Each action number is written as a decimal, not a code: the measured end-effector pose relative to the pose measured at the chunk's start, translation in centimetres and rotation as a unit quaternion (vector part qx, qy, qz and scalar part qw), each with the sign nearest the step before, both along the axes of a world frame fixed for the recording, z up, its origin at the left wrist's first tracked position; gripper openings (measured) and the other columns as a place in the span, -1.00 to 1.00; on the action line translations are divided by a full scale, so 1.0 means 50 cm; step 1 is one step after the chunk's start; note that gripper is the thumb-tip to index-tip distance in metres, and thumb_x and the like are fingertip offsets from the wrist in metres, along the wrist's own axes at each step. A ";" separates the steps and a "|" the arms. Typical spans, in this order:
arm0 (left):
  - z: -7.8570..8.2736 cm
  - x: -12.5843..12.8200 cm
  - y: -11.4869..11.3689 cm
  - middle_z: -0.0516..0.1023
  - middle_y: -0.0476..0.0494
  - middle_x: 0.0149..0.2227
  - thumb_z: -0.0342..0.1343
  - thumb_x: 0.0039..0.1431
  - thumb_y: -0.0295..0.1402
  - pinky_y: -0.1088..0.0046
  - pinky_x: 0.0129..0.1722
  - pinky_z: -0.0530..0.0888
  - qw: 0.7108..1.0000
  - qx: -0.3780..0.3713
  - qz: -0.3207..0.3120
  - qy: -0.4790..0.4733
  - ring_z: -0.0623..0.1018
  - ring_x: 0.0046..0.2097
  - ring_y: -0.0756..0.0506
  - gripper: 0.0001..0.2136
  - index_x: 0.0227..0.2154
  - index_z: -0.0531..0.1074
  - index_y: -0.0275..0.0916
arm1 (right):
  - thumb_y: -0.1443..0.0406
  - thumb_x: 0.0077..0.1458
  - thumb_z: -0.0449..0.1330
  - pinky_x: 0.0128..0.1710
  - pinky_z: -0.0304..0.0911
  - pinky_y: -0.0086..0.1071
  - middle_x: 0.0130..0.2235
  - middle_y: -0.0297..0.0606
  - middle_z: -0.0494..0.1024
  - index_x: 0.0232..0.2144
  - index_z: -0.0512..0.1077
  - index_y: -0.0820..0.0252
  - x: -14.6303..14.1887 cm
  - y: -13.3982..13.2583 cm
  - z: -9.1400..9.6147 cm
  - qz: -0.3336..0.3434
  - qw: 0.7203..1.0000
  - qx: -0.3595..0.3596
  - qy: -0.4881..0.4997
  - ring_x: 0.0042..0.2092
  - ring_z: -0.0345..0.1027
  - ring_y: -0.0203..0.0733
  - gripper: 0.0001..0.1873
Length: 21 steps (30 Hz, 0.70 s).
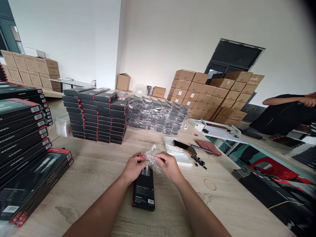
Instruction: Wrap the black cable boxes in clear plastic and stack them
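Note:
A slim black box [144, 191] with white print and a barcode lies on the table in front of me, its far end under my hands. Crumpled clear plastic bag [153, 157] film is bunched at that end. My left hand [133, 168] is closed on the film's left side, beside a small bit of red. On the other side, my right hand [170, 165] pinches the film between thumb and fingers. How far the film covers the box is hard to make out.
Black boxes stand in stacks at left [22, 131] and farther back [96, 115], near plastic-wrapped boxes [155, 113]. Right of my hands are flat clear bags [176, 151], a phone [185, 147], small black parts [198, 162] and a rubber band [209, 185]. Another person [281, 112] is at far right.

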<state>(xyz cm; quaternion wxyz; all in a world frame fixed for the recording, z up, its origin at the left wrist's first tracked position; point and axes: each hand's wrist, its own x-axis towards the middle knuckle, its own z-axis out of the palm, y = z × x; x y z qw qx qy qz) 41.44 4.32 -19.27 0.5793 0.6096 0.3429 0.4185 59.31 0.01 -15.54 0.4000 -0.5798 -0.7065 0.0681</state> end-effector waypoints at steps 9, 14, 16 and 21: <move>0.075 -0.094 0.042 0.57 -0.16 -0.21 0.19 -0.05 -0.26 0.27 0.13 0.21 0.982 0.092 0.159 0.035 0.31 0.17 -0.24 -0.85 -0.63 0.53 -0.16 | 0.08 0.08 0.09 -0.37 0.21 -0.39 -0.48 -0.34 0.44 -0.50 0.43 0.17 0.051 -0.016 -0.035 -0.018 0.989 -0.114 0.094 -0.40 0.27 -0.23 -0.69; 0.085 -0.071 0.008 0.43 -0.14 0.06 0.19 -0.01 -0.26 0.27 0.20 0.11 0.991 0.106 0.079 0.005 0.26 0.22 -0.23 -0.87 -0.48 0.59 -0.17 | 0.05 0.12 0.04 -0.47 0.14 -0.44 -0.57 -0.43 0.30 -0.52 0.36 0.17 0.038 -0.019 -0.039 -0.003 0.982 -0.131 0.138 -0.50 0.15 -0.31 -0.64; 0.063 -0.041 -0.012 0.44 -0.15 0.06 0.19 -0.01 -0.25 0.28 0.21 0.10 0.994 0.097 0.022 0.043 0.24 0.23 -0.23 -0.87 -0.50 0.59 -0.16 | 0.04 0.13 0.03 -0.47 0.14 -0.43 -0.58 -0.42 0.30 -0.54 0.34 0.16 0.034 -0.019 -0.031 -0.026 0.984 -0.108 0.141 -0.50 0.16 -0.30 -0.63; 0.022 -0.002 -0.029 0.53 -0.21 -0.06 0.21 -0.03 -0.15 0.26 0.17 0.17 0.993 0.079 -0.041 0.078 0.21 0.25 -0.26 -0.81 -0.53 0.58 -0.16 | 0.13 0.16 0.05 -0.30 0.21 -0.34 -0.40 -0.27 0.47 -0.44 0.45 0.12 0.000 -0.033 -0.009 -0.028 0.999 -0.022 0.004 -0.34 0.31 -0.18 -0.72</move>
